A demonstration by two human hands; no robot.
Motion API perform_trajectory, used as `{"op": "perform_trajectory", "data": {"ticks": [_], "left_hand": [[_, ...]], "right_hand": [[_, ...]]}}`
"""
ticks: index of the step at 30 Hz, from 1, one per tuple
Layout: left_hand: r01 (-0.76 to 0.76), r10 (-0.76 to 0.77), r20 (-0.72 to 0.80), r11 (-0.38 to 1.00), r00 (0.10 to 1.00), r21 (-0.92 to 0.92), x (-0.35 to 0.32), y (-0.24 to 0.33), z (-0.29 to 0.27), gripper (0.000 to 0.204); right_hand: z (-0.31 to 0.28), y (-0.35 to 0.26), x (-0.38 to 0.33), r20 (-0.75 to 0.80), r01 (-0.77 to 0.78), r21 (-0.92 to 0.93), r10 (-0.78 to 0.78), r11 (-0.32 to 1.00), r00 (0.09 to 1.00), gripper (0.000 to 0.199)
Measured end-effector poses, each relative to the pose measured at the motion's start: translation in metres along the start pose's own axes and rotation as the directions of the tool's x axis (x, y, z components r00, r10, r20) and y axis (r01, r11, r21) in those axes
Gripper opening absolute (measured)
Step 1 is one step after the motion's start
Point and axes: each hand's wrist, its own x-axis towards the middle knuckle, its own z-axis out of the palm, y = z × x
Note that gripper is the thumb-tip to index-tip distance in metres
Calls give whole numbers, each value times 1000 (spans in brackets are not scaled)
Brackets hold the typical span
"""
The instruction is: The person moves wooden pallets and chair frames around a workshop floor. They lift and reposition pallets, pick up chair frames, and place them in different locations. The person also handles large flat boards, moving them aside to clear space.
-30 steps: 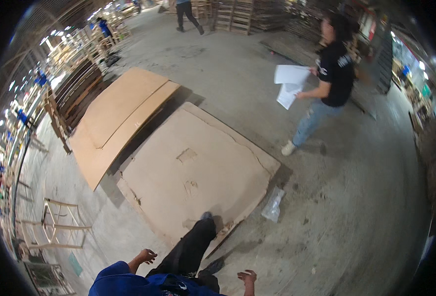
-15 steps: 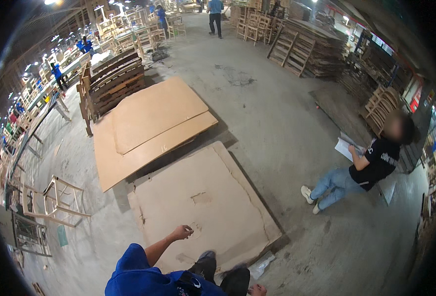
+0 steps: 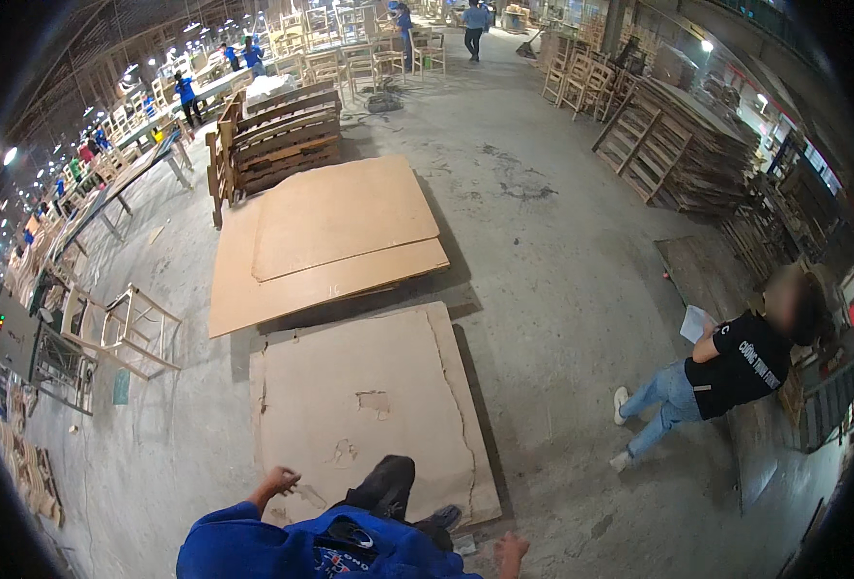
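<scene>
2 hands (image 3: 280, 480) (image 3: 512, 552), left half-open, empty, over a tan sheet (image 3: 403, 357), right (grip unclear) near its corner

Free concrete floor (image 3: 552, 318) between near cardboard sheet (image 3: 350, 362) and person (image 3: 726, 372) at right, slatted pallets (image 3: 287, 133) in the way far left.

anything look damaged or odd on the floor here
Yes, the near sheet under the person looks damaged: a ragged torn patch shows near its middle, and a jagged line, perhaps a tear, runs down its right side. The tan sheets beyond look smoother.
</scene>
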Motion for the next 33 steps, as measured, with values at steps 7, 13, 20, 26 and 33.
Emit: {"op": "perform_trajectory", "data": {"ticks": [7,13,20,26,33], "left_hand": [[365,-362,-44,917,931,162,11,17,33,32],[336,-343,53,935,938,112,203,141,9,28],[-355,366,-132,929,921,103,498,568,-122,26],[-587,619,-59,706,783,-397,523,935,-211,35],[-369,365,62,900,929,232,688,989,-207,33]], "right_hand": [[81,-320,2,50,375,61,-378,925,925,29],[293,-617,-43,302,733,64,-713,677,633,25],[505,-820,0,673,879,-477,-639,7,371,25],[569,-874,-13,599,523,-177,-331,834,729,33],[503,-926,98,578,471,-474,-140,744,804,23]]}}
